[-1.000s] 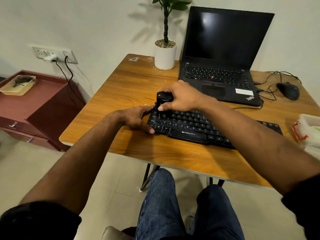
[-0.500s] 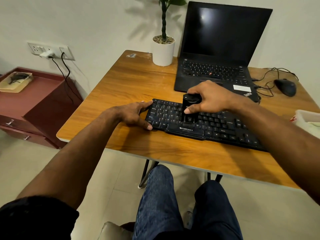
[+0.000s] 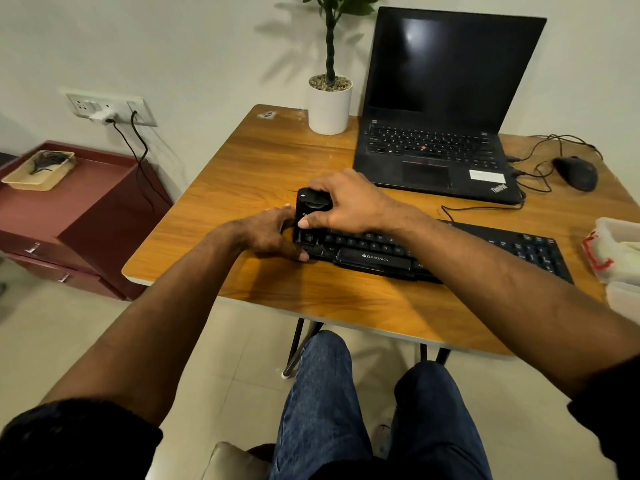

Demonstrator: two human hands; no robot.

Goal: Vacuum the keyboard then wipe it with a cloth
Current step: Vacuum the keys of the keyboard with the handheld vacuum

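A black keyboard [image 3: 478,252] lies across the wooden table [image 3: 263,168], near its front edge. A small black handheld vacuum [image 3: 310,211] stands upright on the keyboard's left end. My right hand [image 3: 346,202] grips the vacuum from above and the right. My left hand [image 3: 273,233] holds the keyboard's left edge, thumb on the front corner, just left of the vacuum. A pale cloth [image 3: 623,258] lies at the table's right edge in a white container.
Behind the keyboard stands an open black laptop [image 3: 440,133]. A white plant pot [image 3: 329,105] is to its left, a black mouse [image 3: 576,173] with cables to its right. A red cabinet [image 3: 69,216] with a tray sits left of the table.
My right hand has slid the vacuum back from the keyboard's middle to its left end. My left hand has stayed on the keyboard's left edge.
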